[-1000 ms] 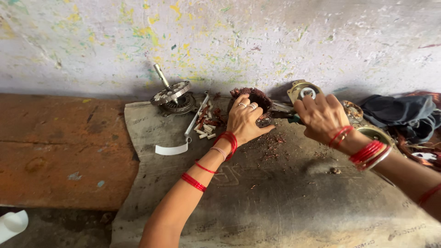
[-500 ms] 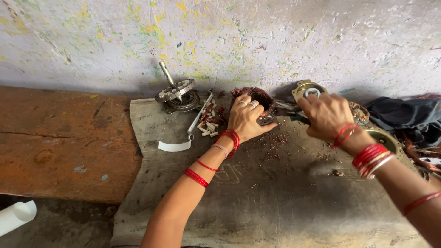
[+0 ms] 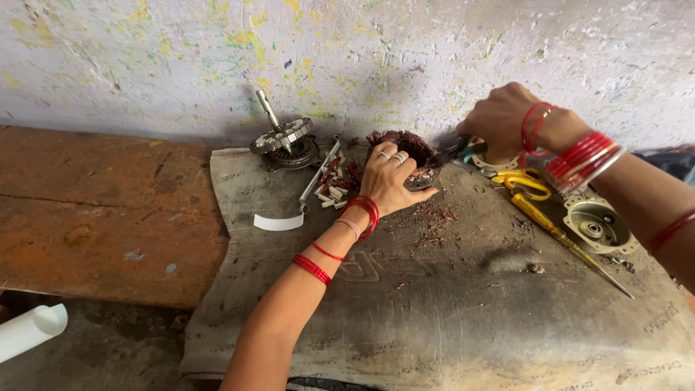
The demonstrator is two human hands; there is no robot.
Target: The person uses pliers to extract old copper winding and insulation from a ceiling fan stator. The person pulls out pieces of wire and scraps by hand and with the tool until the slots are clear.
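Flanking the hands' copper coil (image 3: 405, 148): rotor (image 3: 284, 137), scissors (image 3: 523, 182), screwdriver (image 3: 565, 239).

No real pkgs, signs or screens in my feed rn. Closest thing is the grey sack (image 3: 449, 311) spread flat as a mat under both hands, w/ faint dark printed markings: one patch just below my left hand (image 3: 391, 177) near the wrist, another along the edge down-right of my right hand (image 3: 507, 119), plus some on the upper left corner. Also a plain white curved strip (image 3: 277, 222), maybe a label, lying on the sack just left of the left forearm. Can't tell if it's printed.
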